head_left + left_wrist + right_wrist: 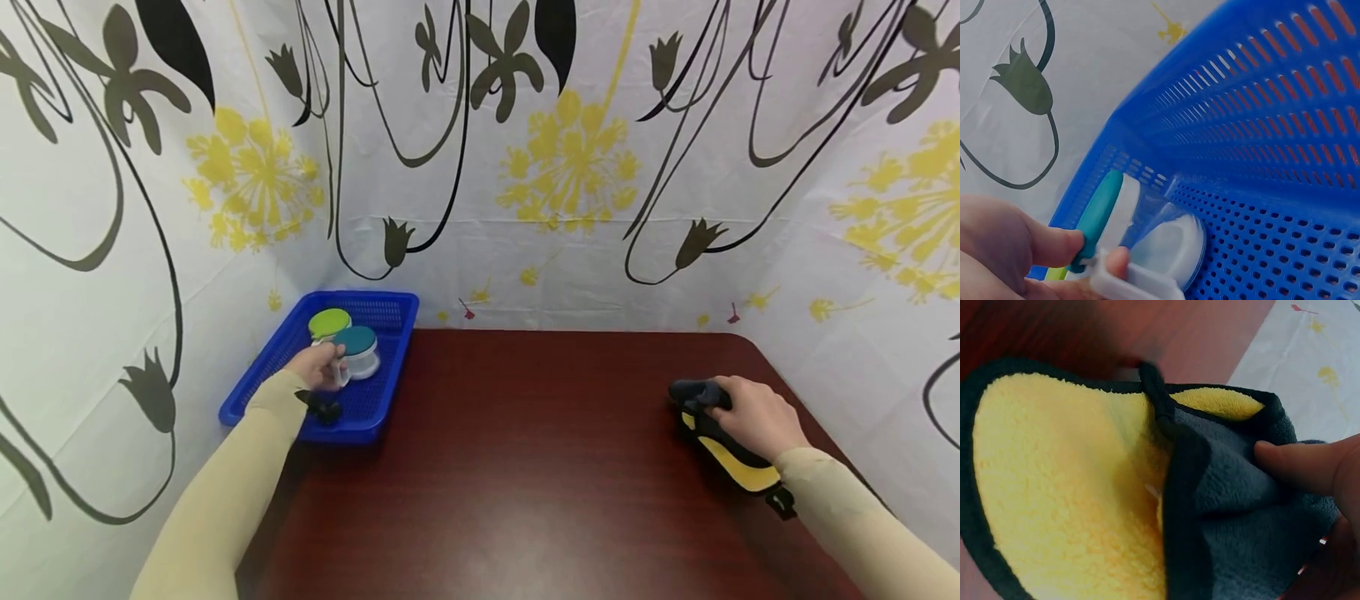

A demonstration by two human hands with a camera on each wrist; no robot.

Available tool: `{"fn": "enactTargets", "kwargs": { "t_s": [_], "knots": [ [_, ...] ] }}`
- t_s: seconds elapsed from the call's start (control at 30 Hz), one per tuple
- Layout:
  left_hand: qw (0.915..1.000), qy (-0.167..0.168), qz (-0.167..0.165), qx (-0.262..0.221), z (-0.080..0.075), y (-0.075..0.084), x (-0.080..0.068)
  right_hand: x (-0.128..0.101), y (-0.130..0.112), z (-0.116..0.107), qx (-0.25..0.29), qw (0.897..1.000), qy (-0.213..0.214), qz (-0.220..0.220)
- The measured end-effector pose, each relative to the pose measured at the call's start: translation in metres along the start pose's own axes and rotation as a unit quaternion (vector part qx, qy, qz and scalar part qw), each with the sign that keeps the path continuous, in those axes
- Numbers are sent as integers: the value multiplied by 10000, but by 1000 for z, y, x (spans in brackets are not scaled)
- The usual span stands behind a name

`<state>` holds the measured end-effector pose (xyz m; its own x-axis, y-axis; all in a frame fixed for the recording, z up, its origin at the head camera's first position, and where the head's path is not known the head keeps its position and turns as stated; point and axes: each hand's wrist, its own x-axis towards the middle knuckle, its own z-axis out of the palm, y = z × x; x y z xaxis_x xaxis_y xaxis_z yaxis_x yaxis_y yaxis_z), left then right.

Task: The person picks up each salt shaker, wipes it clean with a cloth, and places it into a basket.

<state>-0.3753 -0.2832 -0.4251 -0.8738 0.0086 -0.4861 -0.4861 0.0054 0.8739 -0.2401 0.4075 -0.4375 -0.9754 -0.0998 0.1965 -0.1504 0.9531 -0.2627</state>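
In the head view, my left hand [317, 367] reaches into a blue basket [397, 358] at the back left. It pinches the white handle of a clear jar [363, 367] with a teal lid [1102, 206]; the left wrist view shows this jar tilted. Just behind it is a second jar with a lime green lid [330, 322], mostly hidden. On the right of the table, my right hand [761, 417] grips a folded cloth [738, 465], dark grey on one side and fluffy yellow on the other. The right wrist view shows the thumb pressing on its grey side [1241, 481].
The dark red-brown table [525, 467] lies between the two hands. A white curtain [480, 292] with plant prints hangs along the back and both sides. The basket has slotted walls and a perforated floor [1272, 244].
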Motion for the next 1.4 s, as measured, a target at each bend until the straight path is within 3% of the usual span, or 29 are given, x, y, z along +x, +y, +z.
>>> {"fn": "enactTargets", "kwargs": {
  "t_s": [0.3,0.5,0.77,0.97,1.23,1.4],
  "knots": [
    [9995,282,-169,-33,2,0,-1,0,3,17,98,9996,-274,-49],
    [9993,248,-234,-179,3,-1,-8,-3,4,26,117,9991,-412,-58],
    [9971,477,83,-579,-7,-5,-16,-8,3,38,19,9982,-597,58],
    [9968,528,215,-556,-10,-7,-22,-11,1,46,34,9988,-485,-42],
    [9954,705,576,306,-7,6,-27,-11,6,43,73,9981,-617,-26],
    [9847,953,1075,988,-4,14,-42,-10,6,31,20,9969,-788,-67]
  ]
}}
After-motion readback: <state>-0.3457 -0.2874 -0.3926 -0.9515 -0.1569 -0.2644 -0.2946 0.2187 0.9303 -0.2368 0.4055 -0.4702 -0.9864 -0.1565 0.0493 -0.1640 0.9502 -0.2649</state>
